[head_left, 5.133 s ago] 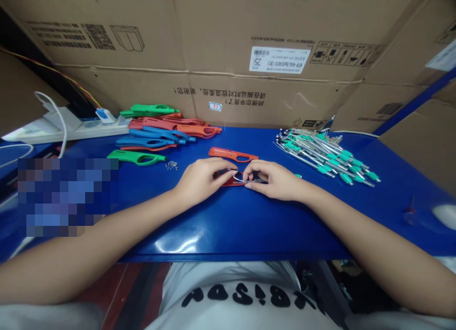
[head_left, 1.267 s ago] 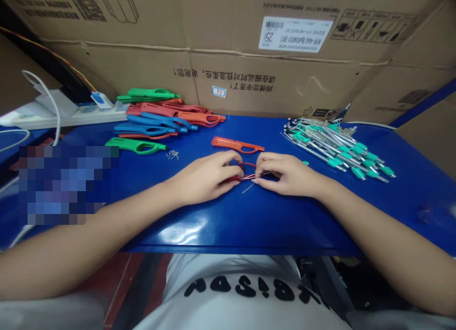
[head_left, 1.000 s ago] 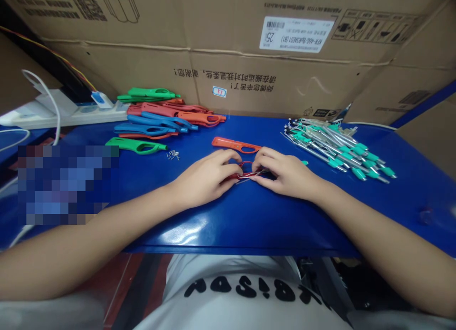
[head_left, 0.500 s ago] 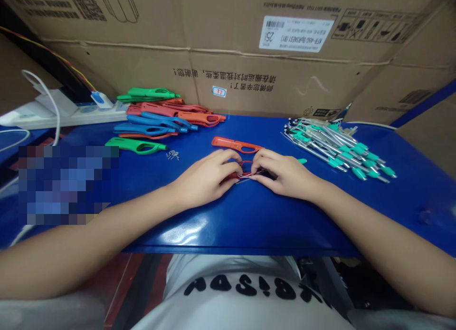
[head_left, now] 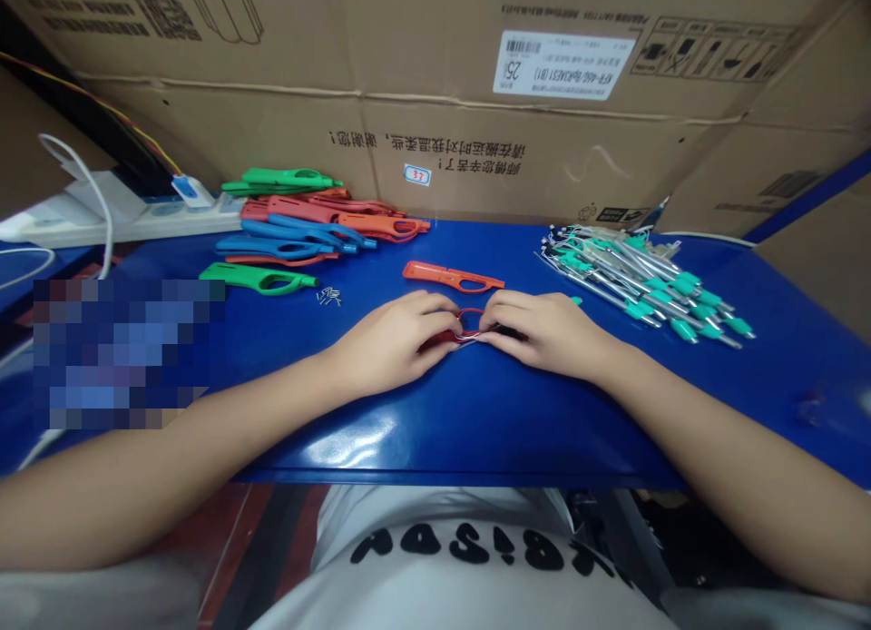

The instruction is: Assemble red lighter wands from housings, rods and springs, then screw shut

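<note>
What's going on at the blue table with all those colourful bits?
A person at the blue table pinches a small red plastic piece between the left hand and the right hand; a thin metal part lies on it. An orange handle lies just beyond. A pile of green, blue and orange handles sits on the left, and a heap of metal pieces with teal tips on the right.

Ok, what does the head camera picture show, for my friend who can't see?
A left hand and a right hand pinch a small red plastic piece on a blue table. An orange handle lies just beyond them, with coloured handles piled far left and teal-tipped metal pieces right.
</note>
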A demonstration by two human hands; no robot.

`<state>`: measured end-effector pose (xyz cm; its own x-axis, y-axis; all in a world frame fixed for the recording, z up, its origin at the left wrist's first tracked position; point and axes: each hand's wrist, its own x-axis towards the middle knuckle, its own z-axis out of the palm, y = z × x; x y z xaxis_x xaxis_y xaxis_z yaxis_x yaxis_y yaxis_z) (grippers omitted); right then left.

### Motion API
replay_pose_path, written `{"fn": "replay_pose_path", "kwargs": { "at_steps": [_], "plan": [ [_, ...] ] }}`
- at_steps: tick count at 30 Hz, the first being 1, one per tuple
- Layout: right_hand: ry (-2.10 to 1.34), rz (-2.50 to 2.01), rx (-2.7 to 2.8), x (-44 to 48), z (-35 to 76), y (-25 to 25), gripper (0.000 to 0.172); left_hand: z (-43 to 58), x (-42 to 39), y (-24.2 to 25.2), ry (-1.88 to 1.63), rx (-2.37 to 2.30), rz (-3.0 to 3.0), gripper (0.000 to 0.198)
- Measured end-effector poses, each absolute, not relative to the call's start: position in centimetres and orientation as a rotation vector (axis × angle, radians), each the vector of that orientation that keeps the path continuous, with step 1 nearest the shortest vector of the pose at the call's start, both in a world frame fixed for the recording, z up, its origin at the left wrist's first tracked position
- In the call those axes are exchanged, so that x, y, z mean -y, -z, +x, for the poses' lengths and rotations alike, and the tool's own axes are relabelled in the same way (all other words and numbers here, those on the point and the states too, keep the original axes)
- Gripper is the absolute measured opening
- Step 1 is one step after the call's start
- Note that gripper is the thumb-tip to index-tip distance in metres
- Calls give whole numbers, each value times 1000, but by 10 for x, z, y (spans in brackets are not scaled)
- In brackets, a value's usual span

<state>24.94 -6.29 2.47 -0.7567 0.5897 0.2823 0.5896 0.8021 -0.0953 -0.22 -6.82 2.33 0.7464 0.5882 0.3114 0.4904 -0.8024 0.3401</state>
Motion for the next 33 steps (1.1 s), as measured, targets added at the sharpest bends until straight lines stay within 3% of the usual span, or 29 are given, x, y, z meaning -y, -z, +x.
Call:
{"fn": "replay_pose_path", "kwargs": {
  "at_steps": [5, 14, 33],
  "plan": [
    [196, -888, 2744, 64, 249, -24, 23, -2, 68, -24, -584, -858, 2759, 15],
    [-214, -898, 2684, 61, 252, -28, 15, -2, 68, -26, -568, -844, 2785, 14],
    [-89, -943, 2681, 67, 254, -32, 18, -3, 69, -27, -569, -859, 2845, 16]
  ]
}}
